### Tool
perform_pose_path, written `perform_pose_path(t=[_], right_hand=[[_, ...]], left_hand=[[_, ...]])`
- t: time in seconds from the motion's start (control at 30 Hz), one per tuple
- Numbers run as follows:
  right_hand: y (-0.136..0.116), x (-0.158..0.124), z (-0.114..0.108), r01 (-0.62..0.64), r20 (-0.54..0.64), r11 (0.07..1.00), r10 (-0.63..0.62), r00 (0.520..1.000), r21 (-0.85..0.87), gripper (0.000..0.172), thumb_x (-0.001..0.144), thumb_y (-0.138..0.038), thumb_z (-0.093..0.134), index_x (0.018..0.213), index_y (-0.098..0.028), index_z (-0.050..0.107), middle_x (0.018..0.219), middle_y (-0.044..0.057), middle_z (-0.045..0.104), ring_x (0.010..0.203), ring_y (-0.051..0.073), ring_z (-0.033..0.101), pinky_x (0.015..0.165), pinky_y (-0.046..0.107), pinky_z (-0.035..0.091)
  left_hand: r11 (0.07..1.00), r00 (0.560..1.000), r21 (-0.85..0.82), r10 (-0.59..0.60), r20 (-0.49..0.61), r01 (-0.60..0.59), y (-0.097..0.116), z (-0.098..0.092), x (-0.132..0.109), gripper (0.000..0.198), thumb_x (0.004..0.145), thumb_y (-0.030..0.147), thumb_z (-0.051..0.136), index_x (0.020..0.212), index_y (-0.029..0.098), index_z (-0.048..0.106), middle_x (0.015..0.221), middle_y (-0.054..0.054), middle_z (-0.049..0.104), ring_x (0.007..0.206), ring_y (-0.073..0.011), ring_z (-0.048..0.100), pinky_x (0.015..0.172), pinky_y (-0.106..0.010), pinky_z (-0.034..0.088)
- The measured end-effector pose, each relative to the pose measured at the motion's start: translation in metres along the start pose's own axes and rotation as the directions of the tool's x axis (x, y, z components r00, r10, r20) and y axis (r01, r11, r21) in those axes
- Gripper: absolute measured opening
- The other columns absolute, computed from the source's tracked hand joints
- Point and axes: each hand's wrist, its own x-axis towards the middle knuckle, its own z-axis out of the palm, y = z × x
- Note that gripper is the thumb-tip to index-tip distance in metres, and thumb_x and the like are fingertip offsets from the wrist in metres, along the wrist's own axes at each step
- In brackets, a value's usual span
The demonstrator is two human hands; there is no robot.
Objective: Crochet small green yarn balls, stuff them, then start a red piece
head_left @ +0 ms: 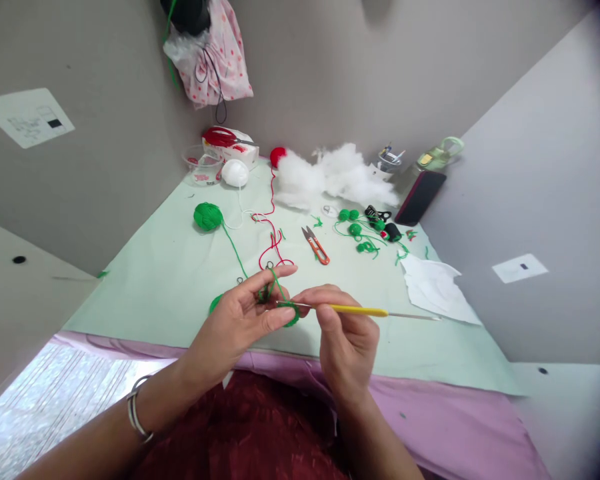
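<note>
A small green crochet piece (291, 316) is pinched between the thumb and fingers of my left hand (250, 310). Green yarn loops over that hand's raised index finger and trails back to a green yarn ball (208, 217) at the left. My right hand (347, 327) grips the yellow handle of a crochet hook (360, 311). The hook's thin metal tip reaches left to the crochet piece, at its upper edge; whether it sits inside a stitch I cannot tell. Another green item (216, 303) is partly hidden behind my left hand.
Orange thread snips (317, 247) lie ahead of my hands. Behind are white stuffing (330, 177), a white yarn ball (235, 173) and a red yarn ball (277, 157). Small green balls (355, 229), a phone (421, 198) and torn white paper (437, 287) are at right. Grey walls enclose the table.
</note>
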Motion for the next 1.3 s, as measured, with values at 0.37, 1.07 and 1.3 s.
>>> perform_pose_path(t=[0.37, 1.07, 1.3], right_hand=[[0.002, -0.003, -0.002, 0.069, -0.134, 0.997, -0.075, 0.988, -0.044, 0.023, 0.101, -0.017, 0.057, 0.104, -0.028, 0.077, 0.089, 0.003, 0.071, 0.076, 0.017, 0.064, 0.069, 0.033, 0.053], [-0.009, 0.079, -0.075, -0.248, 0.014, 0.847, 0.274, 0.962, 0.469, 0.041, 0.084, -0.057, 0.073, 0.073, -0.026, 0.048, 0.065, -0.003, 0.043, 0.057, 0.014, 0.038, 0.045, 0.023, 0.039], [0.008, 0.109, -0.085, -0.254, 0.013, 0.883, 0.271, 0.963, 0.395, 0.033, 0.081, -0.053, 0.079, 0.081, -0.022, 0.067, 0.079, 0.002, 0.066, 0.065, 0.013, 0.054, 0.056, 0.024, 0.047]], left_hand=[[0.954, 0.984, -0.242, -0.169, 0.063, 0.179, 0.005, -0.001, 0.004, 0.042, 0.082, 0.03, 0.083, 0.122, 0.022, 0.077, 0.087, 0.0, 0.064, 0.082, -0.0104, 0.057, 0.082, -0.021, 0.047], [0.627, 0.771, 0.735, 0.593, -0.234, -0.26, 0.143, -0.075, 0.076, 0.04, 0.094, 0.052, 0.061, 0.072, 0.019, 0.06, 0.068, 0.007, 0.054, 0.074, -0.0128, 0.055, 0.079, -0.027, 0.047], [0.324, 0.863, 0.897, 0.493, 0.11, -0.3, 0.145, -0.078, 0.114, 0.021, 0.065, 0.03, 0.086, 0.085, 0.024, 0.082, 0.106, -0.007, 0.072, 0.132, -0.0418, 0.048, 0.122, -0.056, 0.019]])
